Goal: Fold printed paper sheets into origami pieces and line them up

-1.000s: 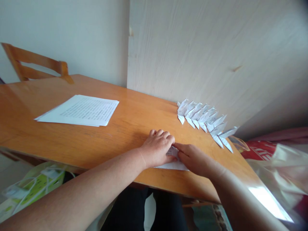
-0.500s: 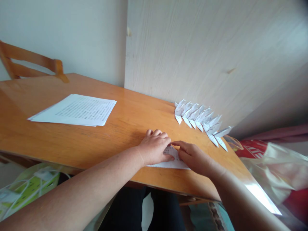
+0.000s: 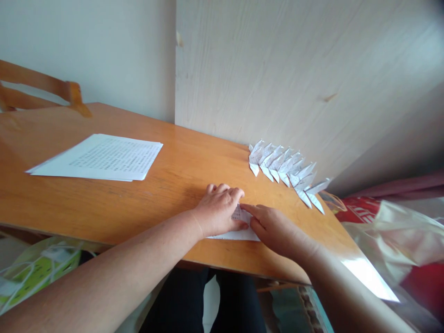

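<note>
A folded sheet of printed paper lies at the near edge of the wooden table, partly hidden by both hands. My left hand rests over its left part, fingers apart, with the thumb stretched across the sheet and pressing it down. From the right, my right hand reaches over the paper's right side. Its index finger is extended along the upper fold and its tip is close to the left fingers; the other fingers are bent beneath and partly hidden.
A row of folded paper pieces stands near the wall panel at the back right. Printed sheets lie stacked on the table to the left. Plastic bags are beyond the right edge, and a wooden chair is behind at left.
The whole view has shifted slightly, so things appear a little further left. My right hand covers more of the paper's right end. My left hand keeps its place on the sheet.
</note>
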A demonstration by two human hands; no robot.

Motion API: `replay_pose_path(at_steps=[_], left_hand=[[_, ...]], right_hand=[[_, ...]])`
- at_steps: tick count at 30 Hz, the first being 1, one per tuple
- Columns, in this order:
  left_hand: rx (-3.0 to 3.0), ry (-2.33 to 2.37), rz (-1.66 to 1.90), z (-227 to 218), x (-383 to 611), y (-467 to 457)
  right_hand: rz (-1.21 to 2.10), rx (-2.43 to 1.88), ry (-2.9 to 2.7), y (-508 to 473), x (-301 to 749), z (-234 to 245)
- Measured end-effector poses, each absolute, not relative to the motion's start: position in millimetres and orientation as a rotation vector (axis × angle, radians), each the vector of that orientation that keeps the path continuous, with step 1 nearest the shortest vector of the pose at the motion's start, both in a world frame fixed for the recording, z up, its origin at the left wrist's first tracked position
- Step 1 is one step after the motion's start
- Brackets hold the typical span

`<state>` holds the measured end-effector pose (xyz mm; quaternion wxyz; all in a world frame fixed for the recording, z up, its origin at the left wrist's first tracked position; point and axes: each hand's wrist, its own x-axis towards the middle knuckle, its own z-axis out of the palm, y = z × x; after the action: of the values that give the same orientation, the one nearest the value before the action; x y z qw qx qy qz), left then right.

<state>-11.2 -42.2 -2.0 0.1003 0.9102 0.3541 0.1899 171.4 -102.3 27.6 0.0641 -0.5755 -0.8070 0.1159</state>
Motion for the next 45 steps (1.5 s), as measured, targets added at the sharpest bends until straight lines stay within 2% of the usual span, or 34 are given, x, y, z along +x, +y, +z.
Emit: replay_pose_path(at_steps=[31, 45], left_hand=[[2.795, 1.016, 0.536, 1.3, -11.2, -43.5], [2.82, 0.947, 0.505, -0.3, -13.4, -40.6]], right_hand=[[0.483, -1.683, -2.582, -99.9, 189.2, 41.6], [0.365, -1.786, -2.573, -119.4, 206.9, 42.9]])
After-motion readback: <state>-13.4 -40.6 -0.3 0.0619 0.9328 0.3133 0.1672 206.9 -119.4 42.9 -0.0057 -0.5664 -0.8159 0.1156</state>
